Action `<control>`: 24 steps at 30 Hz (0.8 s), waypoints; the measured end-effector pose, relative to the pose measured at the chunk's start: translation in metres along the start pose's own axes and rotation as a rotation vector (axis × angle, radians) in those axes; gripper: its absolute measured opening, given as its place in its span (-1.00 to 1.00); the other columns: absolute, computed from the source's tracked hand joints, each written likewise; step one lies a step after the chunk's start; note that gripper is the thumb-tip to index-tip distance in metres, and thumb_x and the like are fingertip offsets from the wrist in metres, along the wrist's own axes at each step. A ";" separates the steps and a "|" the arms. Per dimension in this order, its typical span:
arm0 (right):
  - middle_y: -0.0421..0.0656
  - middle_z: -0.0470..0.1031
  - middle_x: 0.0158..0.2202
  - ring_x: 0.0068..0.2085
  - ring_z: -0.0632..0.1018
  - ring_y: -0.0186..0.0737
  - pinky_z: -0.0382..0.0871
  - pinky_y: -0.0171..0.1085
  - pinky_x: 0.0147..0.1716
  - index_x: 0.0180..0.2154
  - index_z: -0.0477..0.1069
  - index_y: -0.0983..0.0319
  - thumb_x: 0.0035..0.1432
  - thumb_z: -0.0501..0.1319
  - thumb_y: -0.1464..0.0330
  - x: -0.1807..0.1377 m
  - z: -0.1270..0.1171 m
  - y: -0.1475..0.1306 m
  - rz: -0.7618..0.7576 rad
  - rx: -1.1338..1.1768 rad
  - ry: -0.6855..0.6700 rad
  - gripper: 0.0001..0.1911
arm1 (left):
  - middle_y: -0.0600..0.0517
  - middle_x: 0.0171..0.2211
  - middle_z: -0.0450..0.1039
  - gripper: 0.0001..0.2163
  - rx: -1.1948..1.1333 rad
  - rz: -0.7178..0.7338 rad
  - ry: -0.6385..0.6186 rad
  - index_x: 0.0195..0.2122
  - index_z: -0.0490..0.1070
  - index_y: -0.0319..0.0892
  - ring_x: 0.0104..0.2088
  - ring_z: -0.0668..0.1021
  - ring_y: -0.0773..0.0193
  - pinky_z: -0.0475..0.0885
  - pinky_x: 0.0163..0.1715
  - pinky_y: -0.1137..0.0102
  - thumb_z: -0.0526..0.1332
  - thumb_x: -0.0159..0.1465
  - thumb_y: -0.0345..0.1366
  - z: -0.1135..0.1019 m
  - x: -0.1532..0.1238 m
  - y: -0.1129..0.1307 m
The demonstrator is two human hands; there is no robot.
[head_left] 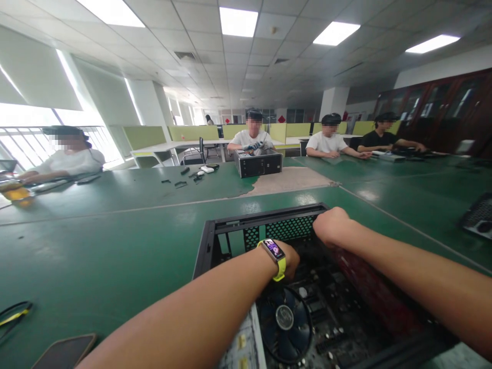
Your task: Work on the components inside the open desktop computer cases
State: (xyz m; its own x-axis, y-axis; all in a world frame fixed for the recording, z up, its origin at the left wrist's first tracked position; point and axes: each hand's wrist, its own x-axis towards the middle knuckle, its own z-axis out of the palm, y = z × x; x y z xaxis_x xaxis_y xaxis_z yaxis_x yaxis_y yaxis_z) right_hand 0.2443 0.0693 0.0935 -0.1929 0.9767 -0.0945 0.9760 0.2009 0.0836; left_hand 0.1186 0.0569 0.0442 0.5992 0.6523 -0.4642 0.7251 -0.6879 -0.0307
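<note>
An open black computer case (pixel 207 251) lies on the table in front of me. My left hand (pixel 291 260), with a yellow smart band (pixel 282 269) on its wrist, reaches inside, above the circuit board (pixel 326 320). Its fingers look curled downward, but their tips and anything in them are hidden. Below that hand sits a round black cooling fan (pixel 285 319). My right hand (pixel 331 226) is closed at the far right corner of the case, around its rim. Close under the right forearm is a dark red card or panel (pixel 378 294), blurred and in shadow.
On the green table (pixel 126 241) lie a phone (pixel 65 352) and a black-and-yellow cable (pixel 15 318) at near left. Several small parts (pixel 198 177) lie farther back. Across from me, a gloved person (pixel 251 136) works at another computer case (pixel 259 165). Other people sit left and right.
</note>
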 end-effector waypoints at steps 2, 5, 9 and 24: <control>0.02 0.56 -0.35 -0.24 0.56 0.06 0.39 0.01 -0.21 -0.53 0.52 0.26 -0.36 0.39 0.47 -0.006 -0.008 0.000 0.021 -0.204 -0.094 -0.82 | -0.23 -0.36 0.58 -0.86 0.070 0.020 -0.060 -0.41 0.59 -0.31 -0.34 0.58 0.01 0.47 -0.23 0.25 0.33 0.01 -0.37 -0.007 -0.007 0.005; 0.00 0.57 -0.29 -0.21 0.56 0.01 0.40 -0.14 -0.22 -0.38 0.57 0.24 -0.31 0.39 0.45 -0.010 -0.009 -0.011 -0.140 -0.344 -0.235 -0.71 | -0.25 -0.33 0.57 -0.78 0.140 0.047 -0.127 -0.30 0.58 -0.38 -0.34 0.58 0.01 0.47 -0.24 0.26 0.29 0.06 -0.36 -0.015 -0.013 0.010; -0.12 0.58 -0.26 -0.26 0.57 -0.03 0.40 -0.23 -0.36 -0.23 0.56 0.17 -0.28 0.40 0.27 -0.003 0.006 -0.025 -0.410 -0.161 -0.460 -0.57 | -0.15 -0.21 0.57 -0.73 0.164 0.103 -0.184 -0.17 0.55 -0.30 -0.26 0.57 0.06 0.47 -0.25 0.31 0.28 0.11 -0.32 -0.022 -0.017 0.012; -0.12 0.52 -0.52 -0.48 0.53 -0.11 0.35 -0.26 -0.51 -0.50 0.53 0.27 -0.31 0.40 0.31 0.012 0.027 -0.030 -0.375 -0.159 -0.484 -0.77 | -0.08 -0.24 0.59 -0.78 0.210 0.107 -0.116 -0.23 0.56 -0.21 -0.29 0.58 0.10 0.47 -0.27 0.34 0.32 0.09 -0.31 -0.014 -0.015 0.012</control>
State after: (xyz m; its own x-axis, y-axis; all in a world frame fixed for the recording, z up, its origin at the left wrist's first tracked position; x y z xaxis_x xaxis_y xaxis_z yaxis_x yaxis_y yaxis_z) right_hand 0.2158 0.0731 0.0633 -0.4153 0.6997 -0.5813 0.8166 0.5684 0.1007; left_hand 0.1235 0.0431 0.0636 0.6167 0.5398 -0.5730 0.5660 -0.8100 -0.1538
